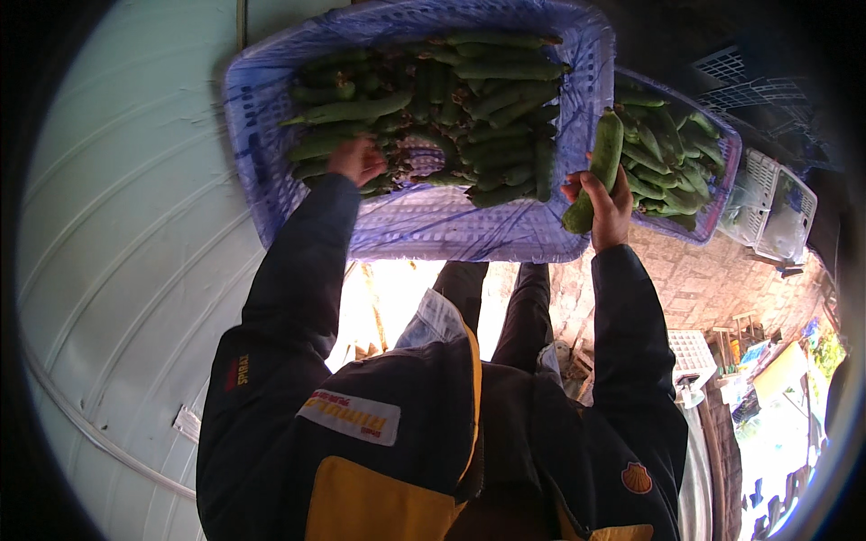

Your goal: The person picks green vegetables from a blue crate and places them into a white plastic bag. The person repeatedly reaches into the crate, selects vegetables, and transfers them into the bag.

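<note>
My right hand [609, 209] grips a long green gourd [603, 152], luffa-like, held tilted at the right rim of a large purple-blue plastic crate [413, 230]. Film and dark strands wrap the crate's walls. Inside, many similar gourds [500, 101] lie in rows, some with dried brown blossom ends, around a gap where the crate's floor shows. My left hand [357, 161] is over the lower left of these gourds, fingers curled and slightly blurred; whether it grasps one is not clear. A long gourd [352, 109] lies across the pile just above that hand.
To the right stands a second crate [727, 182] full of paler green gourds [670, 159]. Beyond it are white plastic baskets [785, 203]. A ribbed pale wall [122, 237] rises close on my left. Paving [676, 277] and a white crate [691, 355] lie lower right.
</note>
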`<state>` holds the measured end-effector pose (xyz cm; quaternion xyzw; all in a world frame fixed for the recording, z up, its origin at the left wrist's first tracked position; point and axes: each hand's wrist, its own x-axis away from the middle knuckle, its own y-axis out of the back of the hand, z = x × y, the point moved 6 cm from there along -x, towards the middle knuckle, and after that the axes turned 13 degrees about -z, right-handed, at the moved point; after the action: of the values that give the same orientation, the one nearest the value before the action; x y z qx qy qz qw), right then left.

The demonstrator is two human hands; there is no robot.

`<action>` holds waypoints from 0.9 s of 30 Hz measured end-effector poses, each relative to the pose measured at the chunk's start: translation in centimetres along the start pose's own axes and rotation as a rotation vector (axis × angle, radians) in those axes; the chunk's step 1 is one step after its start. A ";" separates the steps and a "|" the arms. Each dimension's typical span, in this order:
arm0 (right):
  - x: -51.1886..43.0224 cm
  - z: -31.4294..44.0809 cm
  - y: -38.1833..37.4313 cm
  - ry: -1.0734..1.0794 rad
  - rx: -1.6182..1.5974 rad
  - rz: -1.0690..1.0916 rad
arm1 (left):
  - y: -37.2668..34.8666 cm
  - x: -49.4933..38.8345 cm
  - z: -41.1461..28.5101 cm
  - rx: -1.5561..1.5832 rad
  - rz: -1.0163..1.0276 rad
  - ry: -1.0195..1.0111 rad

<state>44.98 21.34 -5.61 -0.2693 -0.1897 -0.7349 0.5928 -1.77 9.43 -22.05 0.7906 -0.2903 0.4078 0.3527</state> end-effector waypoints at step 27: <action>0.4 0.0 0.1 -0.017 0.126 -0.062 | -17.3 -7.5 1.9 -0.267 -0.193 -0.372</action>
<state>44.99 21.05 -5.33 -0.2317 -0.2490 -0.7373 0.5837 8.25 19.31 -34.81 0.8225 -0.3248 0.1774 0.4319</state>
